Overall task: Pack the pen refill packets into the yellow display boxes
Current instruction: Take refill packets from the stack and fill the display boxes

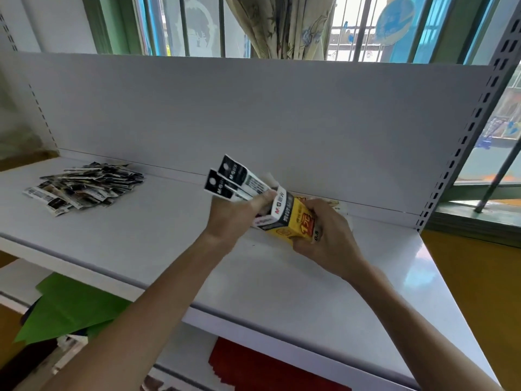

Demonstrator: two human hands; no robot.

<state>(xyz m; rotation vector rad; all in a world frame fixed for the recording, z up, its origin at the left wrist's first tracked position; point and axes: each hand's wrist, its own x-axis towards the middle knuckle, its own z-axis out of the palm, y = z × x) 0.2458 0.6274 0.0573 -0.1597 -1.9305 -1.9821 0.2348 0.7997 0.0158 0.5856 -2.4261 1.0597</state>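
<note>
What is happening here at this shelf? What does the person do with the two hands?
A person is packing pen refills. The left hand grips a few packets, with their lower ends at the open end of a yellow box. The right hand holds that box over the white shelf. A pile of more packets lies further left on the shelf, not yet packed.

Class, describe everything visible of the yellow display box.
The yellow display box looks like printed card: yellow body, black-and-white band at its open end, a red mark and "0.5" on one side. It is held tilted over the white shelf. The right hand grips its lower end; the left hand holds pen refill packets at its opening.
</note>
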